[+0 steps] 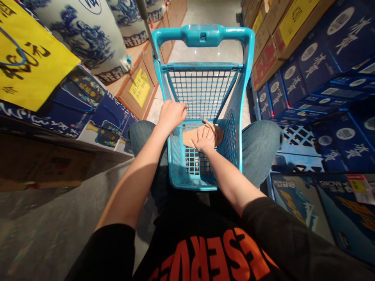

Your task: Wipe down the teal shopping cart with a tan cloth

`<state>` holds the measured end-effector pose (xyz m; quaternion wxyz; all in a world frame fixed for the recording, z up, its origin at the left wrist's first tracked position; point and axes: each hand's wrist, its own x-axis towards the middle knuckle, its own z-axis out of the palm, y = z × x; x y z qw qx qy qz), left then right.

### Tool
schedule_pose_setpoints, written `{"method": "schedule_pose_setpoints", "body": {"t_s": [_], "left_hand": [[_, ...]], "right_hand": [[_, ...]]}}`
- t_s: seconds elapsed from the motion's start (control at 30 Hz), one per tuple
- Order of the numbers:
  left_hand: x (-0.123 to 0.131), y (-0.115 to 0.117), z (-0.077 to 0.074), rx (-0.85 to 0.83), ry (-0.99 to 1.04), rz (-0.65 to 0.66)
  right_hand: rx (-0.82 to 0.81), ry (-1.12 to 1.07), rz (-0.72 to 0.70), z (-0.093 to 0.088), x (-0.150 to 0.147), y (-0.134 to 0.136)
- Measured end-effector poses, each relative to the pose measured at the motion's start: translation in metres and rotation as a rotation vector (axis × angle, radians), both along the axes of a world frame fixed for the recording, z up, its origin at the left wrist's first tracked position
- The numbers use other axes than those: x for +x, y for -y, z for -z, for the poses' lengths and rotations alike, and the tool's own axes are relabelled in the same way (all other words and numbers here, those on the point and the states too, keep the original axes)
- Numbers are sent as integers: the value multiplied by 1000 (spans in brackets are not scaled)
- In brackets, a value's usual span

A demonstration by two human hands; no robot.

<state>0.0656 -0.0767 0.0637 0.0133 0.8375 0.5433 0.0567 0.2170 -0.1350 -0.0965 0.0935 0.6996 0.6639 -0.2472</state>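
Observation:
A bright blue plastic rolling shopping basket point(202, 185) with lattice sides stands between my knees. My left hand point(172, 114) is closed over its left side rim, fingers curled inward. Inside the basket, my right hand point(206, 137) presses down with fingers spread on a flat tan piece point(189, 136). It could be cloth or cardboard; I cannot tell which. Its right part is bunched or folded, and my palm hides some of it. The basket's looped blue handle point(203, 36) rises at the far end.
Blue boxed cartons point(312, 64) are stacked close on the right, above a blue plastic pallet point(301, 136). To the left stand blue-and-white patterned jars point(84, 35), gift boxes and a yellow price sign point(35, 66). A tiled aisle point(205, 11) runs ahead between them.

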Motion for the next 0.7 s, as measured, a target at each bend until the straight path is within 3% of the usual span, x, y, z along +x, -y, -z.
{"method": "schedule_pose_setpoints", "body": {"t_s": [0.1,0.17,0.27,0.33,0.4,0.57,0.63,0.7], "left_hand": [[-1,-1,1,13,20,10],[-1,-1,1,20,16,6],[-1,-1,1,20,-1,-2],[-1,0,0,14,0,0],[0,1,0,6,1,-1],[1,2,-2,-14,-3,-13],[1,2,-2,-8,-7,-1],[1,2,-2,0,-15,10]], "right_hand": [[-27,18,31,-1,0,-2],[-30,-20,-101,0,-7,-2],[-4,-123,-416,4,-13,0],[26,-139,-493,7,-9,1],[59,-109,-398,11,-1,1],[139,-50,24,22,18,-1],[134,-47,77,23,17,-3],[100,-52,20,22,12,-3]]}}
